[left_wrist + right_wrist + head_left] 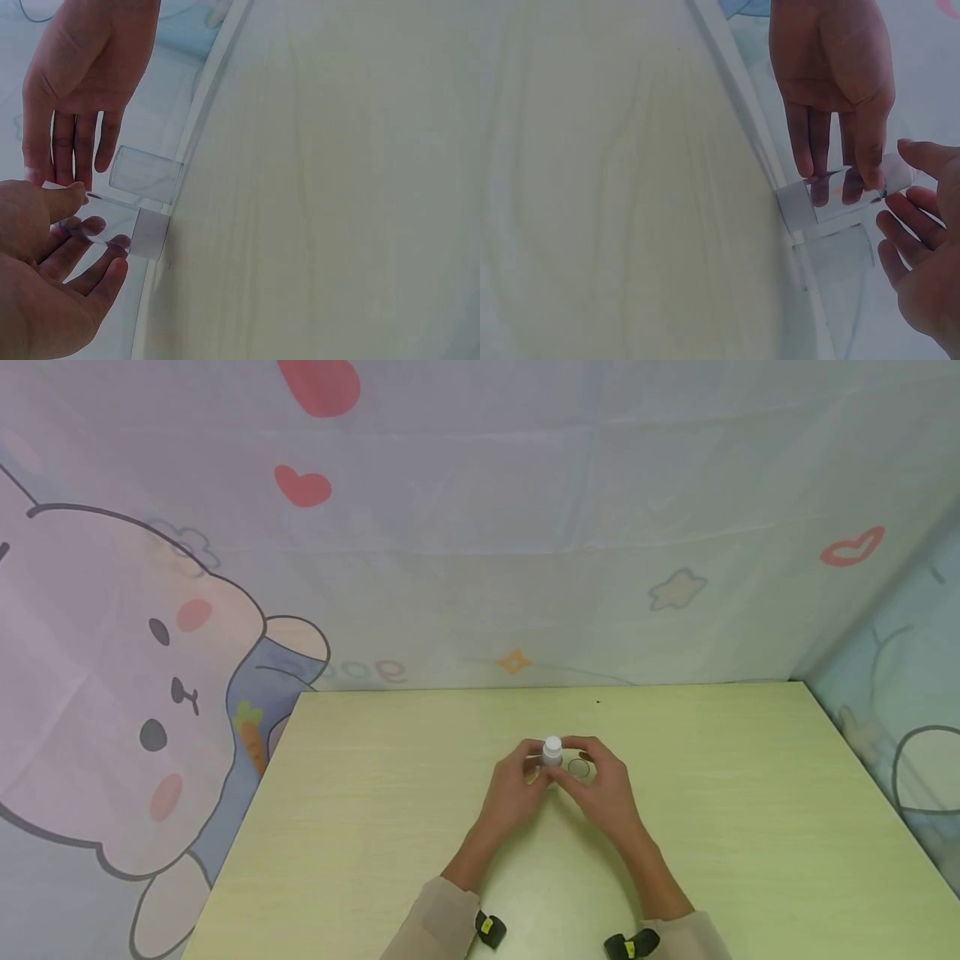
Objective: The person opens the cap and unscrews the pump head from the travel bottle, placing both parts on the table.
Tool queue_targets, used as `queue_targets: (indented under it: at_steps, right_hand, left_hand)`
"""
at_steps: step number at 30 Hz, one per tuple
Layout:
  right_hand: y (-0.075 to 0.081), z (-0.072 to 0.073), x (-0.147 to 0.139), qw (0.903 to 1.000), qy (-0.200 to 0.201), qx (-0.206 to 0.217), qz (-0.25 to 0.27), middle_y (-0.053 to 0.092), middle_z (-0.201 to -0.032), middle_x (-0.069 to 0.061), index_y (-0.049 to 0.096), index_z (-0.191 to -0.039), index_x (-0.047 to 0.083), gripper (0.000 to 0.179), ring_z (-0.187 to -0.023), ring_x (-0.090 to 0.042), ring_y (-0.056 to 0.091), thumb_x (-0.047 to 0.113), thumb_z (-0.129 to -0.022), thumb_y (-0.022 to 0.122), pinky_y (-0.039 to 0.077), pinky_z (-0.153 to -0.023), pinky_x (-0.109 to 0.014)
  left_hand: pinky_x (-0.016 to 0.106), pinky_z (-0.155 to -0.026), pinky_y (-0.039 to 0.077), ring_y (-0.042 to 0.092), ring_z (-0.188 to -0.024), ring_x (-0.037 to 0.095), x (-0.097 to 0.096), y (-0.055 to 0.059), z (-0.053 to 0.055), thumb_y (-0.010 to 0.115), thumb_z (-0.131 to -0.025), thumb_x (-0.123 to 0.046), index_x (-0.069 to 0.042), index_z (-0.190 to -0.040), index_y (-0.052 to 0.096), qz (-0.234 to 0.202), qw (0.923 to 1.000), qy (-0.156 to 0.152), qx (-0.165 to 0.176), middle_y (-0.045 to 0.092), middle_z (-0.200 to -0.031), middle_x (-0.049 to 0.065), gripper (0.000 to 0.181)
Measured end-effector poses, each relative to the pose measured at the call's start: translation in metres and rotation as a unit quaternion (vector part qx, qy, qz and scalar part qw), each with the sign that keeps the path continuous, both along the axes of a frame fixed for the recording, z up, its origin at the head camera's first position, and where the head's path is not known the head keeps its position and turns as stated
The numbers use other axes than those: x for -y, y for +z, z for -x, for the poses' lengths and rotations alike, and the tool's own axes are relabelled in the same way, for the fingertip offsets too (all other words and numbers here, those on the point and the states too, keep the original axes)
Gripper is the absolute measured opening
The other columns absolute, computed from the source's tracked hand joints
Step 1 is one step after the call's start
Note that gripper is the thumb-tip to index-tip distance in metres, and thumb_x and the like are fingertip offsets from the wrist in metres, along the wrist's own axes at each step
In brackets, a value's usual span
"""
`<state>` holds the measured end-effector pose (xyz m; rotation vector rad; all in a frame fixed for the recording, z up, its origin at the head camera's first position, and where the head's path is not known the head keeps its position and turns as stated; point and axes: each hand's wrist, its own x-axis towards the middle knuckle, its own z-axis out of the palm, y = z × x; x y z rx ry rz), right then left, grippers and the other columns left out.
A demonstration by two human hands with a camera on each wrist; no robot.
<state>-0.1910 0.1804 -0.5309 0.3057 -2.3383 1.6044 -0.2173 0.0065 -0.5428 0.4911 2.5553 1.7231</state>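
Observation:
A small clear bottle (114, 218) with a white base band and a white cap (552, 742) stands upright on the table between the two hands. My left hand (513, 792) holds the bottle's body, its thumb and fingers placed around it. The right hand (606, 789) hovers at the cap, thumb and fingers spread on either side of it; the right wrist view shows slight gaps there, and touching is hard to confirm. Just right of the bottle, a clear open-looking cylinder (146, 174) rests on the table, partly framed by the right hand in the head view.
The pale wooden table (375, 793) extends to both sides of the hands. A printed cloth (480, 527) with a cartoon animal and hearts hangs behind its far edge, with another cloth (907, 693) along the right. A tiny dark speck (597, 702) lies near the back edge.

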Motion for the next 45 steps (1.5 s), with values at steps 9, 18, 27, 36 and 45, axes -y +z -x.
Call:
queue_targets:
  at_steps: [9,18,27,36,45]
  right_hand:
    - [0.0,0.0,0.006,0.9995,-0.027,-0.012,0.007,0.073,-0.124,-0.002,0.072,-0.124,0.011,0.036,-0.122,-0.023,0.065,0.019,-0.092,0.087,0.05,-0.108,-0.046]
    - [-0.001,-0.001,0.012,0.9983,-0.056,-0.01,0.009,0.074,-0.119,-0.002,0.073,-0.12,0.011,0.031,-0.119,-0.025,0.067,0.022,-0.093,0.085,0.052,-0.106,-0.047]
    - [0.0,-0.002,0.015,0.9978,-0.064,-0.004,0.019,0.074,-0.118,-0.002,0.073,-0.119,0.011,0.028,-0.119,-0.023,0.067,0.019,-0.094,0.084,0.052,-0.106,-0.044]
    - [-0.001,0.0,0.014,0.9978,-0.061,-0.01,0.022,0.075,-0.117,-0.001,0.073,-0.117,0.011,0.024,-0.117,-0.021,0.067,0.017,-0.096,0.082,0.053,-0.106,-0.042]
    - [-0.002,0.0,0.012,0.9984,-0.053,-0.015,0.011,0.075,-0.12,-0.005,0.073,-0.12,0.009,0.028,-0.119,-0.028,0.067,0.019,-0.096,0.082,0.052,-0.106,-0.049]
  left_hand:
    - [0.039,-0.107,0.054,0.069,-0.124,0.027,0.0,0.0,0.0,0.071,-0.104,-0.021,-0.016,-0.13,0.065,-0.003,1.0,0.0,-0.002,0.068,-0.138,0.003,0.027]
    - [0.039,-0.109,0.053,0.067,-0.127,0.027,0.001,0.0,0.0,0.071,-0.105,-0.023,-0.016,-0.132,0.064,-0.008,0.9999,-0.006,0.008,0.067,-0.139,0.002,0.029]
    - [0.038,-0.108,0.054,0.068,-0.126,0.026,0.001,-0.002,0.001,0.074,-0.103,-0.025,-0.017,-0.129,0.066,-0.019,0.9997,-0.003,0.013,0.068,-0.138,0.001,0.028]
    - [0.041,-0.106,0.055,0.069,-0.123,0.029,0.003,-0.002,0.001,0.076,-0.101,-0.03,-0.016,-0.129,0.067,-0.027,0.9995,-0.008,0.012,0.068,-0.137,0.004,0.032]
    - [0.042,-0.106,0.055,0.069,-0.124,0.029,0.004,-0.003,0.001,0.078,-0.099,-0.03,-0.018,-0.127,0.069,-0.043,0.9988,-0.009,0.018,0.068,-0.137,0.003,0.032]
